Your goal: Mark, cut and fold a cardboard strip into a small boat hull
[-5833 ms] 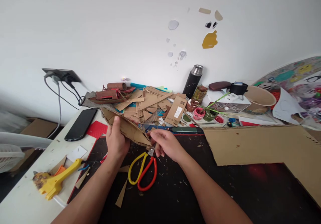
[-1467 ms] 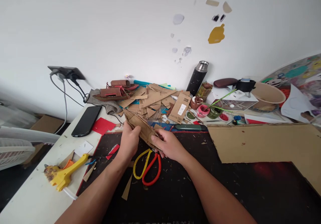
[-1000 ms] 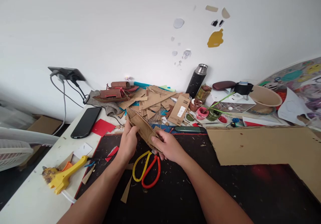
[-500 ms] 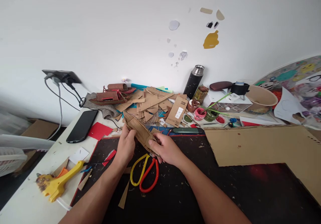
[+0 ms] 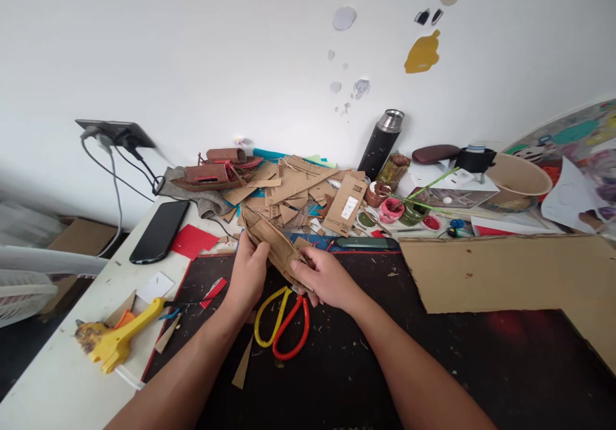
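Observation:
Between my two hands is a long, boat-shaped cardboard piece (image 5: 275, 245) with raised sides, tilted with its pointed end up to the left. My left hand (image 5: 249, 269) grips its left part, thumb on the inner side. At the lower right end my right hand (image 5: 325, 276) pinches it, thumb on top and fingers underneath, partly hidden. Just below the piece lie scissors (image 5: 291, 327) with one yellow and one red handle, their blades hidden under it. A thin cardboard strip (image 5: 243, 362) rests left of the scissors on the dark mat (image 5: 346, 366).
A yellow glue gun (image 5: 120, 340) and a black phone (image 5: 160, 231) lie at left. Behind are brown model boats (image 5: 212, 173), cardboard scraps (image 5: 298, 186), a green cutter (image 5: 366, 242), paint pots (image 5: 391, 210) and a leaning black thermos (image 5: 382, 144). A large cardboard sheet (image 5: 481, 276) covers the right.
The camera view has shifted slightly, so the surroundings appear a little higher and farther right. Both hands keep hold of the boat-shaped cardboard piece, with its pose nearly the same.

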A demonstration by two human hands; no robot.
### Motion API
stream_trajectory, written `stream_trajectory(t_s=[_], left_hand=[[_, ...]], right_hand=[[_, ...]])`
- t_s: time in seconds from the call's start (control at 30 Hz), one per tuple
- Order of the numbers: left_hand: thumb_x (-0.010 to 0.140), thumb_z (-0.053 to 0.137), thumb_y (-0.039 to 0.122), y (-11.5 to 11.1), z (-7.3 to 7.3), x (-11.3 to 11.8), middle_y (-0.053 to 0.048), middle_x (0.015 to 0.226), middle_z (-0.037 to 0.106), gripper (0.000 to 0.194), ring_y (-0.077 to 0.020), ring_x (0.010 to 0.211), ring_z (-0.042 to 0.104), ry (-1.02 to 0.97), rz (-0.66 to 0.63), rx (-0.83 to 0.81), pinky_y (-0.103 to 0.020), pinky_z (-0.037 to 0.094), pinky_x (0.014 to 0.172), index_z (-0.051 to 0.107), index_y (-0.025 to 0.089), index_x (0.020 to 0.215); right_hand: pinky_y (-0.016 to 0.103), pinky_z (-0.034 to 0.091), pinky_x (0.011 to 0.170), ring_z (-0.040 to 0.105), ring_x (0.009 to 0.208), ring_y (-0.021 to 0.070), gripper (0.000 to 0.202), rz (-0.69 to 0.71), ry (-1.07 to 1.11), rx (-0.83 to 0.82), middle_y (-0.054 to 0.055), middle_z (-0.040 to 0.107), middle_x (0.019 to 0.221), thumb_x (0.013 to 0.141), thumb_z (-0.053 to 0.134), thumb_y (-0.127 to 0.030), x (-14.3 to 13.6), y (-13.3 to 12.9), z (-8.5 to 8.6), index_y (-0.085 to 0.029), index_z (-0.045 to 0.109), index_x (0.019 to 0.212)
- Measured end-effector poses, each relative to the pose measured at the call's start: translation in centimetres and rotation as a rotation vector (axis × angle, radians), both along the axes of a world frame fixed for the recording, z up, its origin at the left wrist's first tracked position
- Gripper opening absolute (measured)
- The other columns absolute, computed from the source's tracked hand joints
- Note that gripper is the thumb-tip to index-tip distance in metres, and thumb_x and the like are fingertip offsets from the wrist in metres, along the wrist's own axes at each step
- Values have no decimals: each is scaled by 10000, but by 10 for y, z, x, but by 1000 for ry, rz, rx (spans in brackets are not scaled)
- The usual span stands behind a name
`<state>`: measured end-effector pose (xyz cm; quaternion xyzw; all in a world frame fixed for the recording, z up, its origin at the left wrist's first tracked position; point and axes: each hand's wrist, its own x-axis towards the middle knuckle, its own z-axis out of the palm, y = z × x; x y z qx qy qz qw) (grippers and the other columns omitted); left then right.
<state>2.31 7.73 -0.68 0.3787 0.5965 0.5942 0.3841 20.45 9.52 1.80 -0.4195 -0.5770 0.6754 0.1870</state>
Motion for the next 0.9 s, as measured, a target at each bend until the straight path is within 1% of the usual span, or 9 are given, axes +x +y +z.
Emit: stream_trajectory(t_s=[0.1,0.27,0.43,0.53,0.6,0.67,0.77,0.83,0.9], left_hand=[[806,651,263,-5,14,10,-28,1070,706,383,-235,966,674,-107,-78,-49,-365,565,860,582,235,1182],[778,684,273,-11,26,22,-31,995,725,349,-229,778,694,-317,-271,-159,-342,559,648,587,233,1111],[749,695,239,-5,25,21,-49,1021,750,397,-246,846,728,-281,-177,-50,-343,582,679,577,231,1128],[745,698,215,-1,24,19,-53,1075,745,409,-245,959,726,-252,-90,34,-348,587,785,578,227,1135],[754,715,216,-1,24,18,-48,1079,740,395,-232,969,721,-236,-59,62,-346,583,823,580,227,1126],[769,729,238,-3,26,21,-35,1011,741,369,-205,809,715,-254,-117,21,-337,579,724,573,226,1103],[761,745,248,-7,31,26,0,852,720,374,-157,521,613,-310,-308,-72,-313,503,516,559,221,1084],[751,740,229,-10,33,28,18,789,701,386,-156,473,594,-331,-374,-85,-309,478,479,553,217,1089],[752,724,213,-11,33,29,32,747,685,368,-171,476,612,-340,-384,-86,-313,486,479,537,224,1069]], right_hand=[[183,379,347,501,339,93,294,-30,41,-21,-59,643,619,1070,586,-430,-1,1,1,-185,610,1231],[186,394,341,521,359,107,400,-39,126,-37,-54,642,625,1070,587,-430,-3,2,-1,-212,583,1406],[193,383,323,552,381,114,471,-51,144,-9,-41,651,698,1054,622,-373,-3,2,-4,-238,540,1498],[179,386,324,555,382,86,405,-49,160,-22,-29,679,783,1038,635,-366,-4,3,-4,-225,583,1414],[170,376,317,542,368,76,348,-51,161,-33,-30,683,775,1034,621,-381,-4,3,-5,-199,612,1330],[172,363,310,530,354,79,335,-65,157,-36,-37,677,736,1022,623,-398,-4,4,-6,-180,622,1277],[183,345,308,519,342,87,310,-92,164,-30,-39,676,701,1000,638,-422,-6,4,-8,-171,636,1184],[186,332,312,507,336,87,263,-107,166,-23,-39,671,676,996,636,-419,-6,4,-10,-174,638,1089],[189,325,319,491,330,87,224,-119,156,-12,-45,655,645,999,630,-400,-7,4,-12,-180,633,1041]])
